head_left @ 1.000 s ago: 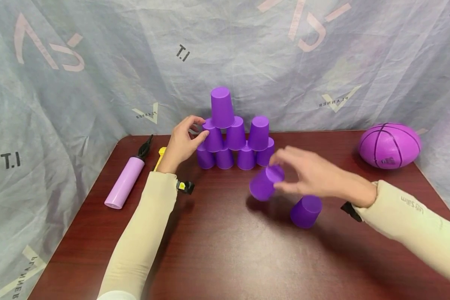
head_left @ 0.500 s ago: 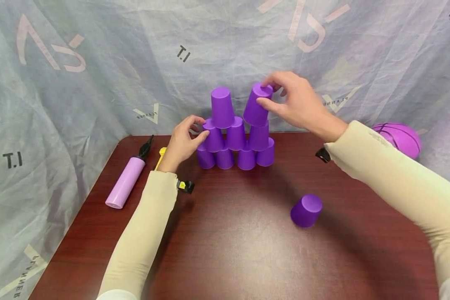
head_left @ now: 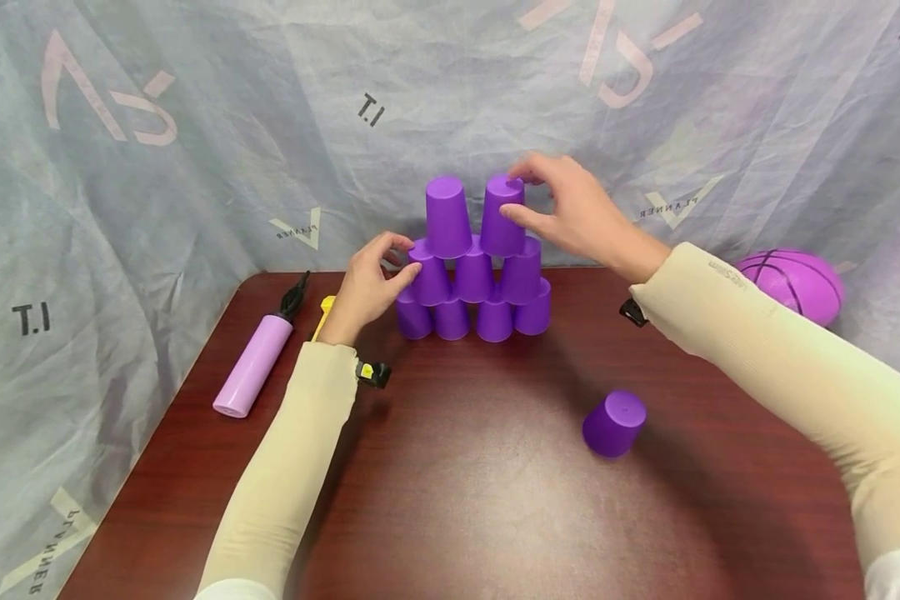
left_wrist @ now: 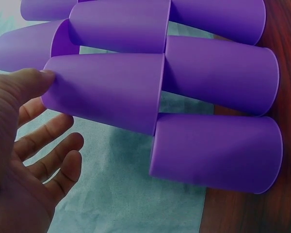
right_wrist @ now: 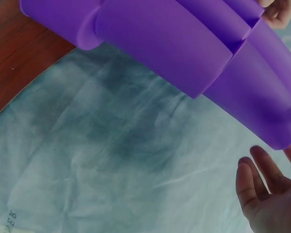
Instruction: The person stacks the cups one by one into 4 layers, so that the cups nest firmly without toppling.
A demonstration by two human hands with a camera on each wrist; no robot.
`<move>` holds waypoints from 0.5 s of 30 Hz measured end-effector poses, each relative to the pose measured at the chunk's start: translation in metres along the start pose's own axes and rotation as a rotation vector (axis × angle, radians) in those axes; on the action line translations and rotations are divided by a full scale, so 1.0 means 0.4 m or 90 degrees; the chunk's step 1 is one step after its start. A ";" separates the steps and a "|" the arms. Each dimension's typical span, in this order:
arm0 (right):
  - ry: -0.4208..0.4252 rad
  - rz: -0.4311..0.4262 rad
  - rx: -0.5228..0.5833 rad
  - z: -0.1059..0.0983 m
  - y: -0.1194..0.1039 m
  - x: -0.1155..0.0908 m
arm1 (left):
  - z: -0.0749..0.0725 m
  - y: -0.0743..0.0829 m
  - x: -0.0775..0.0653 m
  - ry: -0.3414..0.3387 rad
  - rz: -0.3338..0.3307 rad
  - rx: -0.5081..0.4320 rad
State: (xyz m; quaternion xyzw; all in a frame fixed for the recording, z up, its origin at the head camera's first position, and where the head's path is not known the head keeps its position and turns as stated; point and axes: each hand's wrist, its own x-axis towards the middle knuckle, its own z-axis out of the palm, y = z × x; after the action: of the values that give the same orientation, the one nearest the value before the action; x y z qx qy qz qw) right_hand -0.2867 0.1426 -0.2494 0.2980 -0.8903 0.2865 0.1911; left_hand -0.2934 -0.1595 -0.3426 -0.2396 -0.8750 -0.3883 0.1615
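Upside-down purple cups stand stacked in three rows at the table's back. My left hand (head_left: pixel 371 283) pinches the left middle-row cup (head_left: pixel 430 279) near its top; in the left wrist view the thumb (left_wrist: pixel 36 80) lies on that cup's side while the other fingers spread below. With thumb and forefinger, my right hand (head_left: pixel 573 208) holds the right top-row cup (head_left: pixel 501 225), which sits across two middle-row cups. Beside it, a little apart, stands the left top-row cup (head_left: pixel 447 221). Another cup (head_left: pixel 613 425) stands alone, upside down, on the table in front.
A lilac hand pump (head_left: pixel 255 362) with a black nozzle end lies at the left. Partly behind the left wrist is a yellow object (head_left: pixel 326 310). A purple ball (head_left: pixel 798 283) with black lines rests back right, partly covered by the right sleeve. A grey curtain (head_left: pixel 375 158) hangs behind the table.
My right hand has lifted a cup from the tabletop up to the top row, then moved slightly left and set it upright beside the other top cup. The left hand has stayed put.
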 end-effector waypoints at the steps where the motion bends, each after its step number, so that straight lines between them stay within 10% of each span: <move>1: 0.008 -0.005 0.002 -0.004 0.001 -0.013 | 0.001 -0.001 0.000 -0.001 0.000 -0.002; 8: -0.002 -0.105 0.015 -0.042 0.008 -0.170 | 0.005 -0.004 -0.003 0.000 -0.002 -0.014; 15: -0.241 -0.138 -0.030 -0.056 0.008 -0.373 | -0.001 -0.004 -0.008 0.001 -0.008 -0.026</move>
State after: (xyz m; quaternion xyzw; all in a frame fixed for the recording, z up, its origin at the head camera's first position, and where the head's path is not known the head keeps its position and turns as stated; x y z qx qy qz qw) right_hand -0.1731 0.2213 -0.3099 0.4362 -0.8792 0.1826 0.0572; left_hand -0.2918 -0.1619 -0.3448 -0.2369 -0.8684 -0.4071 0.1549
